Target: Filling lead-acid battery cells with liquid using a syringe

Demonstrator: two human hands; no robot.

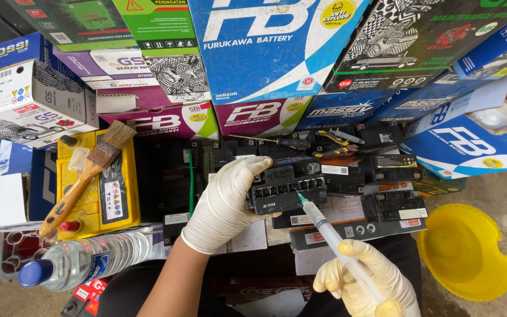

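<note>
Gloved left hand (225, 202) grips small black battery (286, 186); right hand (366, 283) holds syringe (334, 243).

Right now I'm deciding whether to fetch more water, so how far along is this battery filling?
Already done: nothing here shows any cell filled. In hand: the left hand tilts the small black battery while the right hand aims the syringe tip at its top row of cell ports. Left: other black batteries lie behind; the water bottle looks partly full.
</note>
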